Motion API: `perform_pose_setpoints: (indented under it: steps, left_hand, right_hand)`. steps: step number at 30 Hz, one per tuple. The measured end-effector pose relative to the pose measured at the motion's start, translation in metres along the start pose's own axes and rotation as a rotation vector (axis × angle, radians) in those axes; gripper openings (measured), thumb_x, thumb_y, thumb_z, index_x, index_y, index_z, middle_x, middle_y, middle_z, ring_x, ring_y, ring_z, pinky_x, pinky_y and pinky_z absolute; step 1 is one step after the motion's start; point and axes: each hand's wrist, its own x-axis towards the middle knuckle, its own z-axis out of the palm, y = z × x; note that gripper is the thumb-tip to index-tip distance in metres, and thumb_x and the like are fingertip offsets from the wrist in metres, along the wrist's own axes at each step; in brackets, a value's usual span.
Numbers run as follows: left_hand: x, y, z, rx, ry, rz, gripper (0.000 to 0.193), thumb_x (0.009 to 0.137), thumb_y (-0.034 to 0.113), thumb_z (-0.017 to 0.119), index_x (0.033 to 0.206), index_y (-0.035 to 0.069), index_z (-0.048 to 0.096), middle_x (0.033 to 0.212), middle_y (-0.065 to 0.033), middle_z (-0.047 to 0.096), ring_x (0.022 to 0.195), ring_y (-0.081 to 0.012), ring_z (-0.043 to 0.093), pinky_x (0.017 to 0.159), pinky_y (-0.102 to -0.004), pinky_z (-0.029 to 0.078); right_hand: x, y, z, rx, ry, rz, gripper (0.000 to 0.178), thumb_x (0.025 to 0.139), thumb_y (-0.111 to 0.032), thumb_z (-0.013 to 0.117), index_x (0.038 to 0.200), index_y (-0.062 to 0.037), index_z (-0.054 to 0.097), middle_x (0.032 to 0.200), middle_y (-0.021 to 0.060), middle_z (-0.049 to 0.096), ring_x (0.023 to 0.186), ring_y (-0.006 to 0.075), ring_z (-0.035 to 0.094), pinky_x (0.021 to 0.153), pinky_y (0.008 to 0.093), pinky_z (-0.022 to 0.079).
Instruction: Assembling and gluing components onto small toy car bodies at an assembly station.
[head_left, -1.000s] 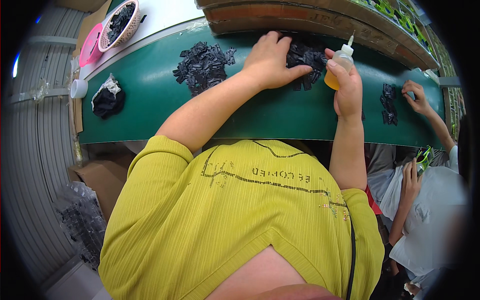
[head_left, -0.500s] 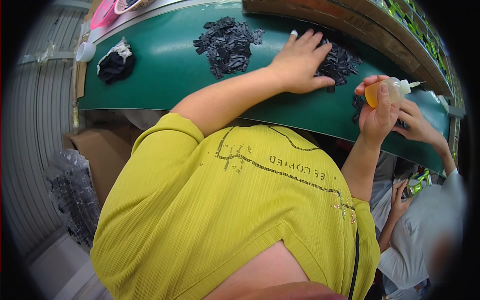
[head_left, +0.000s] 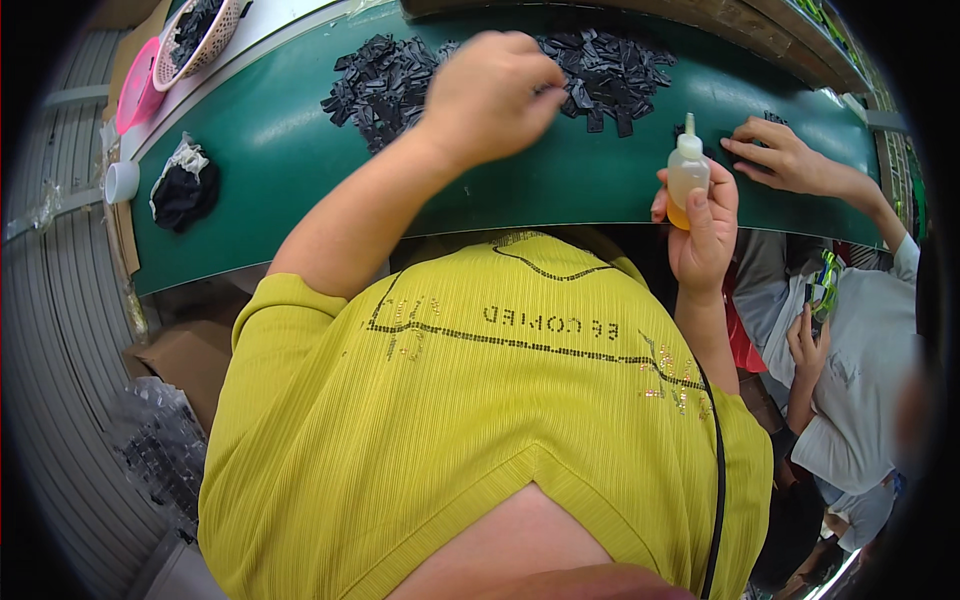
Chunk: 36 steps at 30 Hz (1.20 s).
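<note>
While the right hand [head_left: 704, 235], wrapped around the bottle [head_left: 690, 178] right of centre, had brought it from tilted to upright, the left hand [head_left: 492, 100], spread moments earlier, had curled at upper centre; blur hid whether it pinched anything. It now hung between the left pile [head_left: 378, 85] and right pile [head_left: 612, 75] of black pieces on the green bench [head_left: 570, 185], suggesting the pieces, not the bottle, occupied the work.
</note>
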Motion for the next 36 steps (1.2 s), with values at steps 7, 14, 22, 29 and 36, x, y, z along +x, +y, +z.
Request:
perform_pose_setpoints:
  steps: [7, 14, 22, 29, 36]
  left_hand:
    - [0.010, 0.028, 0.038, 0.061, -0.237, -0.155, 0.021, 0.076, 0.028, 0.069, 0.084, 0.009, 0.067, 0.084, -0.0092, 0.063, 0.081, -0.0306, 0.062, 0.069, -0.0397, 0.050]
    - [0.011, 0.027, 0.028, 0.094, -0.277, -0.278, 0.026, 0.075, 0.030, 0.071, 0.085, 0.007, 0.067, 0.088, -0.0116, 0.063, 0.086, -0.0315, 0.061, 0.074, -0.0405, 0.049]
    - [0.018, 0.038, 0.034, 0.140, -0.304, -0.362, 0.022, 0.077, 0.027, 0.070, 0.083, 0.006, 0.068, 0.090, -0.0120, 0.063, 0.087, -0.0310, 0.061, 0.073, -0.0402, 0.049]
    - [0.020, 0.047, 0.035, 0.138, -0.191, -0.269, 0.023, 0.075, 0.023, 0.071, 0.090, 0.007, 0.066, 0.084, -0.0084, 0.061, 0.081, -0.0279, 0.061, 0.068, -0.0374, 0.049]
    - [0.049, 0.085, 0.071, 0.061, -0.362, 0.049, 0.029, 0.075, 0.028, 0.072, 0.088, 0.004, 0.064, 0.086, -0.0147, 0.061, 0.083, -0.0342, 0.060, 0.072, -0.0425, 0.049]
  right_hand:
    - [-0.004, 0.012, 0.007, 0.070, 0.014, -0.019, 0.034, 0.094, -0.019, 0.056, 0.120, 0.0000, 0.046, 0.099, 0.0091, 0.059, 0.072, 0.0118, 0.055, 0.063, 0.0220, 0.043]
    - [-0.013, 0.016, -0.003, 0.166, 0.048, -0.029, 0.031, 0.089, -0.011, 0.063, 0.113, -0.0011, 0.046, 0.099, 0.0098, 0.060, 0.072, 0.0118, 0.055, 0.064, 0.0222, 0.044]
    - [-0.014, 0.018, -0.003, 0.288, -0.001, 0.096, 0.046, 0.083, -0.008, 0.068, 0.122, 0.0010, 0.045, 0.109, 0.0117, 0.057, 0.077, 0.0137, 0.053, 0.067, 0.0261, 0.044]
    - [-0.001, 0.011, -0.019, 0.565, -0.013, 0.059, 0.044, 0.080, 0.005, 0.064, 0.121, 0.0024, 0.047, 0.109, 0.0133, 0.058, 0.084, 0.0169, 0.057, 0.070, 0.0281, 0.048]
    - [0.008, -0.021, -0.063, 0.449, 0.044, -0.199, 0.051, 0.083, -0.017, 0.070, 0.125, 0.0034, 0.049, 0.108, 0.0080, 0.056, 0.072, 0.0104, 0.042, 0.063, 0.0232, 0.037]
